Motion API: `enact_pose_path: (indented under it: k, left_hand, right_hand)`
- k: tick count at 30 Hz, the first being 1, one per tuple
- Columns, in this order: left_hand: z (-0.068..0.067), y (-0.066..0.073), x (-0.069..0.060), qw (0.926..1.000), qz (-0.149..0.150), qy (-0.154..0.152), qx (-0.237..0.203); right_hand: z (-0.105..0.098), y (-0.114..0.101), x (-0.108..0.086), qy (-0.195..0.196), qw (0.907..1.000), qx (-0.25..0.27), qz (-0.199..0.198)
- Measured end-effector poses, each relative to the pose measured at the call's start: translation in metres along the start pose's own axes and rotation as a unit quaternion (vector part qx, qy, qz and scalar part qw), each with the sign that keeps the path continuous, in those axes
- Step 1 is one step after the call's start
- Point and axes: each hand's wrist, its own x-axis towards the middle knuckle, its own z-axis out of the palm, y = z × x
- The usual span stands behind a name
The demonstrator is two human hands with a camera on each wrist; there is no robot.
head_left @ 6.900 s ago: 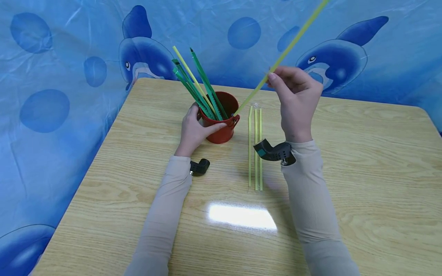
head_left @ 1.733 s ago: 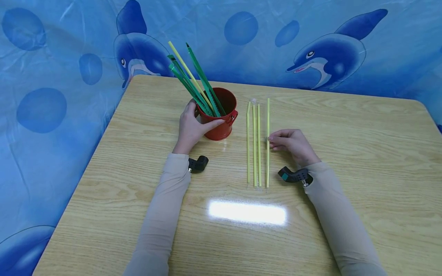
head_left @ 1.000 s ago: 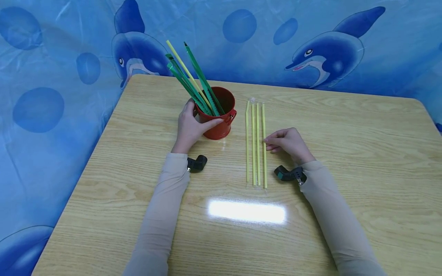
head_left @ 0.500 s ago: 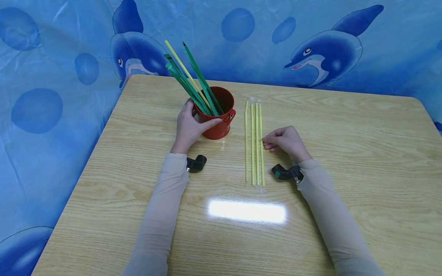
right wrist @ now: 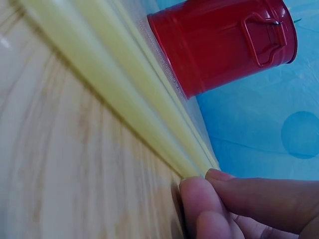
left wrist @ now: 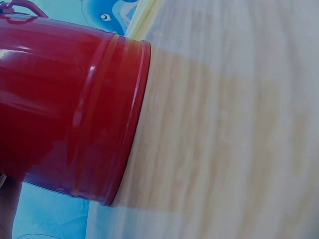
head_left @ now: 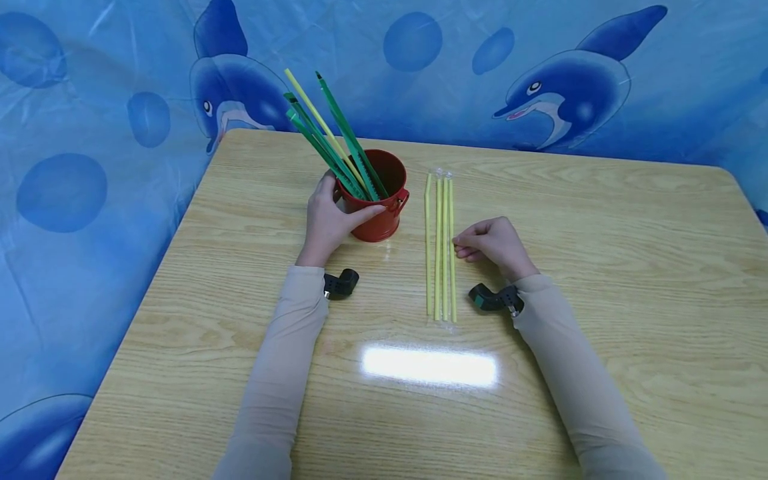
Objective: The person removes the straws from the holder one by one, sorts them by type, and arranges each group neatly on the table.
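My left hand [head_left: 327, 220] holds a small red bucket [head_left: 377, 230] by its side, thumb along the front below the rim. Several green strips [head_left: 345, 133] with dark tips and one yellow straw [head_left: 312, 107] lean leftward in the bucket. To the bucket's right, several yellow drinking straws in clear wrappers [head_left: 429, 253] lie side by side, the leftmost slightly apart and bent near its top. My right hand [head_left: 495, 247] pinches the rightmost straw [head_left: 453, 287] near its middle with thumb and finger. The right wrist view shows those fingertips [right wrist: 197, 191] at the straw, close to the tabletop.
The wooden table [head_left: 630, 300] reaches back to a blue curtain [head_left: 384, 100] printed with dolphins. A bright light reflection [head_left: 429, 367] lies on the wood in front of the straws. Each wrist carries a black camera mount [head_left: 495, 298].
My right hand has lowered a straw from the bucket's rim to the table, then slid it left until it lies close against the others. The left hand has kept its hold on the bucket.
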Motion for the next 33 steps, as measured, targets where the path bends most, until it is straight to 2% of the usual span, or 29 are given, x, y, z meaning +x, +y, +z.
enact_pose_path:
  k: [13, 22, 33]
  left_hand:
    - [0.0, -0.001, 0.0, 1.0, 0.005, 0.001, 0.006]
    - [0.0, -0.001, 0.0, 1.0, 0.009, 0.003, -0.001]
    - [-0.001, 0.001, -0.001, 1.0, 0.009, 0.0, -0.004]
  right_hand:
    - [0.005, -0.004, 0.008, -0.003, 0.9999, -0.003, -0.011]
    - [0.007, -0.006, 0.015, 0.006, 1.0, 0.0, -0.003]
    - [0.003, -0.006, 0.013, -0.011, 0.9993, 0.036, -0.003]
